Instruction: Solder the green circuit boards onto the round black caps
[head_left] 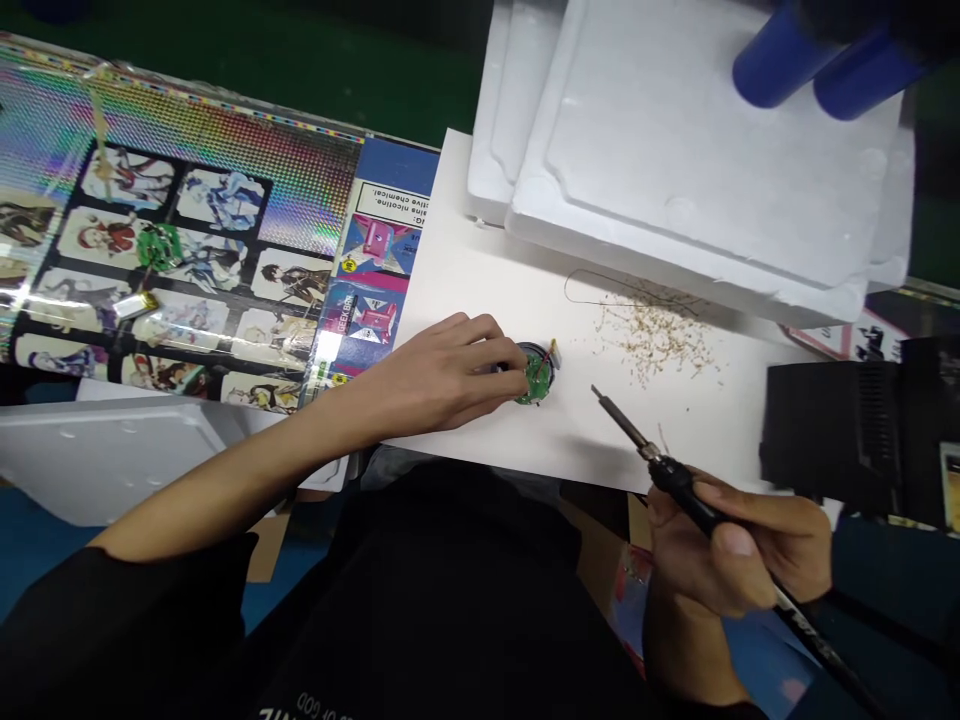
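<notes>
While the soldering iron [679, 485] is pointing toward the left hand: burn risk — if the metal tip [615, 415] is carrying heat, a slip of the right wrist could be putting it onto the left fingertips.
Round green circuit board [536, 378]: lying on the white sheet [465, 280], just left of the tip and apart from it; a loose hold could be letting it turn.
Red wire [546, 364]: crossing the board; a stray touch from a hot tip could be melting its insulation.
Beige scraps [652, 335]: lying scattered beyond the board; a knock to the sheet could be sending some under it.
Left hand [457, 375]: fingers bending together and closing on the board's left edge; the thumb is not showing clearly, so firmness cannot be told.
Right hand [742, 545]: thumb and fingers clamping the iron's black handle — tip touching nothing.
</notes>
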